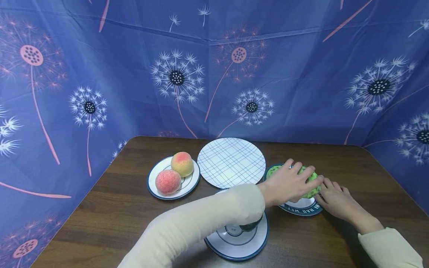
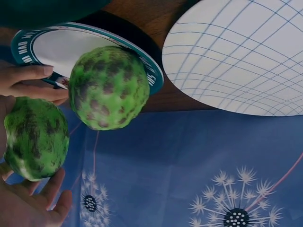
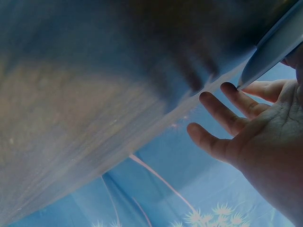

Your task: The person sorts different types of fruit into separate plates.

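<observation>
My left hand (image 1: 289, 184) grips a bumpy green custard apple (image 2: 37, 137) above the right side of a white plate (image 1: 303, 210) with a lettered teal rim. On that plate sits a second custard apple (image 2: 110, 87), partly hidden behind the left hand in the head view. My right hand (image 1: 340, 203) is at the plate's right edge and pinches the rim. In the right wrist view, the other fingers (image 3: 222, 111) of that hand spread out below the plate's edge.
At the left, a plate (image 1: 156, 193) holds two peaches (image 1: 168, 181). A white round plate with blue grid lines (image 1: 231, 160) lies at the back middle. Under my left forearm, a blue-rimmed plate (image 1: 236, 250) bears a dark green thing (image 1: 252, 225), mostly hidden.
</observation>
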`<state>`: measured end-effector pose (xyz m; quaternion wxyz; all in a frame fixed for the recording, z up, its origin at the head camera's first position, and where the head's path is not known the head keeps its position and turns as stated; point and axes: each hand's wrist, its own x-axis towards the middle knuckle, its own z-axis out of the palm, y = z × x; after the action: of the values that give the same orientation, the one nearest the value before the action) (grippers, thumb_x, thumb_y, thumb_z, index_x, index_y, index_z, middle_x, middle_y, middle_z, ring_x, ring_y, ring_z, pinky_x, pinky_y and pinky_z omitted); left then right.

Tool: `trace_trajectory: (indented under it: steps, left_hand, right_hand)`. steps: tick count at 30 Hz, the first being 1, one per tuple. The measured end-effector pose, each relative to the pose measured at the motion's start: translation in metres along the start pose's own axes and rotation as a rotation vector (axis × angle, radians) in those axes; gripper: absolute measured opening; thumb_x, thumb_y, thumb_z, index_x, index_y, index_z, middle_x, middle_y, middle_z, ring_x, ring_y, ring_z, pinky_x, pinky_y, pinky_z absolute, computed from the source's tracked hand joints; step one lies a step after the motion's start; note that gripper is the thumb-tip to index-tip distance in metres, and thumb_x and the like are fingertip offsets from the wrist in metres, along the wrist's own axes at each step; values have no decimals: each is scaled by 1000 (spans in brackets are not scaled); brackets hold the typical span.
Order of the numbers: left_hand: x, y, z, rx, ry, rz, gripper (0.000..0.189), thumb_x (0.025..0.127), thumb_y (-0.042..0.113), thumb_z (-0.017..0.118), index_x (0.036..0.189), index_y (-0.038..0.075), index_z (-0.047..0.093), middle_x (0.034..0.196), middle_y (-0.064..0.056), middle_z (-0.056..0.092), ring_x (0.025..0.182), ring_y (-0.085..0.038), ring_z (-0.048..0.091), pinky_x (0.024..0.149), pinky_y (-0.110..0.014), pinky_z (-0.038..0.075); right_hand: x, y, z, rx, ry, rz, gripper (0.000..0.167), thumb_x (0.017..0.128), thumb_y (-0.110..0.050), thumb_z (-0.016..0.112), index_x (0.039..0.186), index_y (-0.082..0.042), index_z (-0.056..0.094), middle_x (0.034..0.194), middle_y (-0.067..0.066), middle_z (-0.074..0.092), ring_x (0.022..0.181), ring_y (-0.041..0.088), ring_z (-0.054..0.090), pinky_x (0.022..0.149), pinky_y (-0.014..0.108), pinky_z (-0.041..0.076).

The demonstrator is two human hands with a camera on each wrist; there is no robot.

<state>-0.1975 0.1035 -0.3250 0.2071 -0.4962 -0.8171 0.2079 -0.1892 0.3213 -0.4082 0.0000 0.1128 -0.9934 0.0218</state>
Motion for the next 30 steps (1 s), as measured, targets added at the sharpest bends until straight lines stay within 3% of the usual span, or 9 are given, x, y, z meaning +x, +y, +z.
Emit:
trace_trajectory:
  steps: [3, 10, 13, 18, 22, 30]
  left_hand:
    - [1, 5, 1, 24, -25, 42, 56, 93, 45, 38, 142, 27, 20, 147, -1, 28, 128, -18, 40, 108, -35, 31]
    - [3, 13, 6, 42, -111, 126, 68, 89, 54, 43, 145, 29, 12, 150, -1, 21, 133, -18, 33, 109, -32, 29]
    - [3, 16, 9, 59, -113, 145, 66, 90, 50, 43, 145, 29, 12, 149, -2, 22, 131, -18, 36, 108, -31, 31]
    - [3, 19, 12, 65, -122, 157, 67, 89, 48, 47, 144, 29, 14, 149, -1, 25, 129, -16, 39, 106, -30, 33]
    - [4, 20, 14, 34, -168, 161, 75, 84, 55, 51, 144, 32, 13, 151, 0, 22, 132, -16, 34, 110, -32, 29]
    - [6, 23, 19, 50, -199, 157, 68, 89, 47, 48, 144, 33, 9, 152, 1, 19, 133, -16, 33, 110, -32, 29]
  right_hand:
    - [0, -1, -1, 5, -5, 5, 54, 89, -28, 52, 127, 8, 40, 126, 32, 37, 110, 53, 37, 81, 71, 31]
    - [1, -2, -3, 8, -24, 14, 56, 86, -22, 54, 132, 6, 36, 128, 32, 35, 112, 53, 36, 82, 73, 29]
    - [1, -3, -3, 6, -19, 9, 58, 85, -20, 57, 132, 5, 35, 128, 32, 36, 112, 54, 36, 83, 73, 29]
    - [1, -2, -1, -8, -7, 2, 62, 85, -23, 58, 133, 8, 33, 126, 33, 37, 110, 53, 38, 82, 72, 30]
    - [1, -2, -1, -14, -5, 3, 63, 86, -24, 58, 133, 10, 33, 126, 34, 38, 110, 54, 38, 81, 72, 31]
    - [1, -2, -1, -10, 5, -1, 60, 88, -26, 55, 133, 9, 34, 126, 33, 38, 110, 53, 39, 81, 71, 31]
